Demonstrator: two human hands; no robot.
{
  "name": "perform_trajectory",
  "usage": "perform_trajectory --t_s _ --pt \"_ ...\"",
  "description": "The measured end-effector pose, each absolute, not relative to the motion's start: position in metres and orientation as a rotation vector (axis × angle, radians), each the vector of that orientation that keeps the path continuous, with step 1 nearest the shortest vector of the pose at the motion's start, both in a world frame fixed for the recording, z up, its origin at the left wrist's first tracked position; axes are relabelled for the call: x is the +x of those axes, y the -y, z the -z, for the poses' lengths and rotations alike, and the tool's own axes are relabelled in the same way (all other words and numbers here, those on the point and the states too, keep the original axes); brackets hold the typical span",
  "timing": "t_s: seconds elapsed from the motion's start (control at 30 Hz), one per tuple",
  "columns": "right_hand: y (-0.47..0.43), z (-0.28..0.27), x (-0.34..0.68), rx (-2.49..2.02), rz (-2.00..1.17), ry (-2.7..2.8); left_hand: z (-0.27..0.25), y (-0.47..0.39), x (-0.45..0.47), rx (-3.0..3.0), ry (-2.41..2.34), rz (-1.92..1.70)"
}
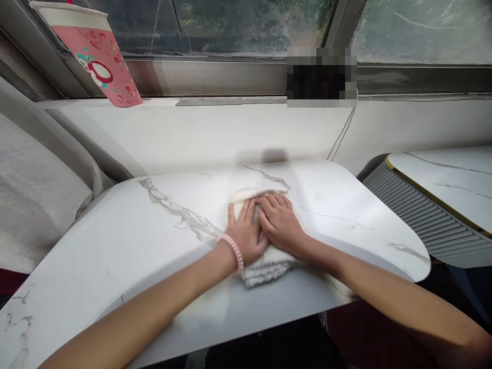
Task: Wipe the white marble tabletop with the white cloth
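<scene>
A folded white towel [267,274] lies on the white marble-patterned table [154,266], bunched in layers at its near end. My left hand [246,230] rests flat on it with fingers spread, a pink coiled band [232,251] around the wrist. Beside it, my right hand [282,223] presses down from the right, its fingers extended and close together. It partly overlaps the fingers and thumb side of the left hand. Both palms are hidden against the towel.
A pink paper cup [102,61] stands on the window sill at upper left. A blurred-out dark object [321,77] with a thin cord sits on the sill. Grey-white fabric [42,189] borders the left side; another marble-topped piece [449,179] stands at right.
</scene>
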State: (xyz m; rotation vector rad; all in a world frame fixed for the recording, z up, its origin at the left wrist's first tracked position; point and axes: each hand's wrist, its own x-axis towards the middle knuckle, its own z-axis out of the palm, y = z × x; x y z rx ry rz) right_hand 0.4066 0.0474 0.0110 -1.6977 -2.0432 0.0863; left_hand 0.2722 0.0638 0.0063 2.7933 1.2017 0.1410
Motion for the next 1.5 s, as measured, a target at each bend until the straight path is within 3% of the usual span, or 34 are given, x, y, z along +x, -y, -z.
perform_trajectory --t_s 0.4,0.77,1.0,1.23,1.5 --pt "-0.182 -0.008 0.405 -1.739 -0.109 1.868 -0.009 -0.198 0.278 2.745 -1.339 -0.167" --pt "-0.207 -0.006 0.392 -1.836 -0.016 1.822 -0.01 -0.229 0.267 2.764 -1.296 -0.188" --pt "-0.176 -0.003 0.383 -1.754 0.076 1.979 -0.008 -0.191 0.255 2.766 -1.372 -0.169" --pt "-0.083 -0.013 0.361 -1.728 0.089 2.15 0.002 -0.099 0.227 2.941 -1.304 -0.164" --pt "0.012 -0.026 0.369 -1.481 -0.13 2.337 0.013 0.005 0.192 3.105 -1.169 -0.451"
